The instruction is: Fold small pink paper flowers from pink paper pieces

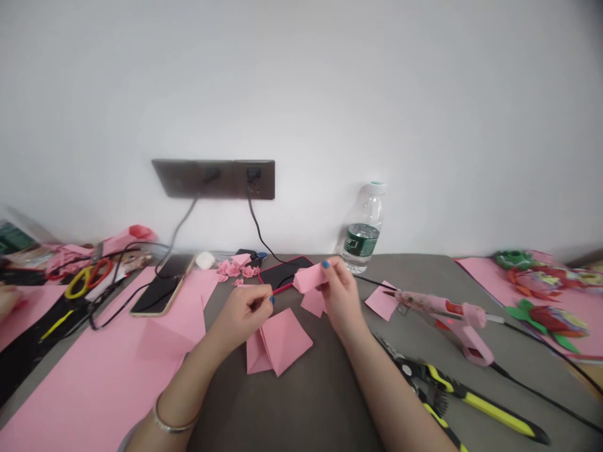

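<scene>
My right hand [342,296] pinches a folded piece of pink paper [309,277] between thumb and fingers. My left hand [242,317] has its fingertips pressed together, with nothing clearly visible between them. Just below it lies a larger folded pink paper shape [282,340] on the grey tabletop [301,402]. A loose pink paper piece [313,302] sits under my right hand, and a pink square [381,300] lies to the right of it.
A pink glue gun [452,320] and yellow-black pruning shears [456,392] lie right. Left are scissors [87,280], a phone [162,285] and pink sheets [103,370]. Small paper flowers [235,269], a water bottle [362,229] and a co-worker's hand [7,300] also show.
</scene>
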Demonstrator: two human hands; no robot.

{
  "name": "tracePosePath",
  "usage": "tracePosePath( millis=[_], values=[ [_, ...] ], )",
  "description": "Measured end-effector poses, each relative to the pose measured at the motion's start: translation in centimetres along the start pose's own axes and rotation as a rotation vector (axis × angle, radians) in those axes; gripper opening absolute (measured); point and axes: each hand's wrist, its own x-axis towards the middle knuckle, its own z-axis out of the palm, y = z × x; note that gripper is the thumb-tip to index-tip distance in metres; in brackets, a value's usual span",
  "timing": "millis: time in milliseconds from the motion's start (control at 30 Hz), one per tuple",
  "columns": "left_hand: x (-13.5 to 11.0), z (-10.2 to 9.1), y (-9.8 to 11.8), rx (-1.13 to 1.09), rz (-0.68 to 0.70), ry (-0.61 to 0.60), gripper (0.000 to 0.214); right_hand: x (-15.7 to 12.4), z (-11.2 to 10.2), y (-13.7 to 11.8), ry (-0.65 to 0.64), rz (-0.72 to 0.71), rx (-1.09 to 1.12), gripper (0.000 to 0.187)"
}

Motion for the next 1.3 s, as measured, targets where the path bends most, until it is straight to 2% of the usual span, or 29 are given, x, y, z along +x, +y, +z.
tracePosePath(
  millis=[67, 133, 167, 267, 333, 500, 633, 733, 800, 967, 1100, 1300],
  values=[
    [0.0, -0.1, -0.1, -0.007, 0.003, 0.033, 0.028, 0.3, -0.5, 0.0, 0.045, 0.003, 0.028, 0.034],
    [0.0, 0.0, -0.1, -0.017, -0.009, 0.068, 0.029, 0.1, -0.2, 0.0, -0.038, 0.032, -0.039, 0.034],
    [0.0, 0.2, -0.1, -0.032, -0.021, 0.074, 0.027, -0.1, 0.2, -0.1, -0.12, 0.052, -0.09, 0.035],
    [0.0, 0.6, 0.1, -0.061, -0.046, 0.029, 0.021, -1.1, 1.6, -0.1, -0.3, 0.016, -0.206, 0.036],
    [0.0, 0.9, 0.1, -0.038, -0.043, 0.007, 0.025, -1.5, 2.1, -0.2, -0.364, 0.037, -0.211, 0.036],
    [0.0, 1.1, -0.6, 0.024, -0.043, 0.158, 0.029, -1.6, 2.1, -0.3, -0.489, 0.105, -0.212, 0.032],
    [0.1, 1.2, -1.0, -0.037, -0.072, 0.194, 0.015, -1.4, 2.0, 0.1, -0.45, 0.112, -0.222, 0.027],
    [0.1, 1.2, -0.8, -0.068, -0.07, 0.202, 0.027, -1.2, 1.7, 0.5, -0.356, 0.127, -0.229, 0.031],
    [0.0, 1.2, -0.6, 0.008, -0.027, 0.176, 0.026, -1.1, 1.6, 0.6, -0.326, 0.149, -0.236, 0.036],
    [0.0, 1.4, -0.3, 0.182, 0.058, 0.145, 0.024, -1.2, 1.7, 0.5, -0.326, 0.165, -0.214, 0.037],
    [0.0, 1.6, -0.5, 0.197, 0.058, 0.133, 0.022, -1.2, 1.8, 0.2, -0.365, 0.172, -0.145, 0.034],
    [-0.1, 1.6, -0.6, 0.202, 0.078, 0.113, 0.022, -1.0, 1.3, 0.7, -0.337, 0.185, -0.247, 0.037]
  ],
)
